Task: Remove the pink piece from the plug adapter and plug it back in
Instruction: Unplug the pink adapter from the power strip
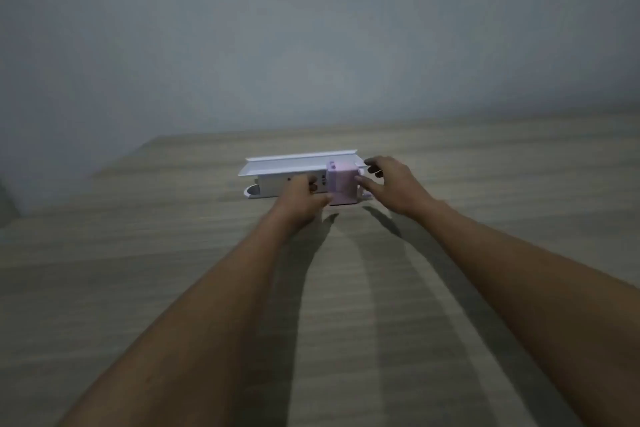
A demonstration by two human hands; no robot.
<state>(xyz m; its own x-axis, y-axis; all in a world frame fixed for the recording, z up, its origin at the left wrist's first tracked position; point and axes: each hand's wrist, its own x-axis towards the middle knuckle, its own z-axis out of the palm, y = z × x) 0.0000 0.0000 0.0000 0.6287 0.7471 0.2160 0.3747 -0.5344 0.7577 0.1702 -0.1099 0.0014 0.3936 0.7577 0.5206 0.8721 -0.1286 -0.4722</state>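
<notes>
While both forearms reach out over the wood-grain surface, the pink piece sits between the two hands, seated at the right end of the white plug adapter. From the left hand the pink piece lies at about 2 o'clock, touching the thumb tip. From the right hand it lies at 9 o'clock, touching the thumb tip there too.

Left arm: extended from the lower left, hand loosely curled, knuckles up. Fingers rest against the front face of the adapter, just beside the sockets; thumb presses the lower left corner of the pink piece. Whether this counts as a firm hold cannot be told.

Right arm: extended from the lower right, wrist level. Hand half open, fingers spread and arched past the far right side of the pink piece, thumb against its right face. Grip not closed around it; contact at the far fingers is blurred.

Adapter lies lengthwise near the wall, a white ledge along its top.
</notes>
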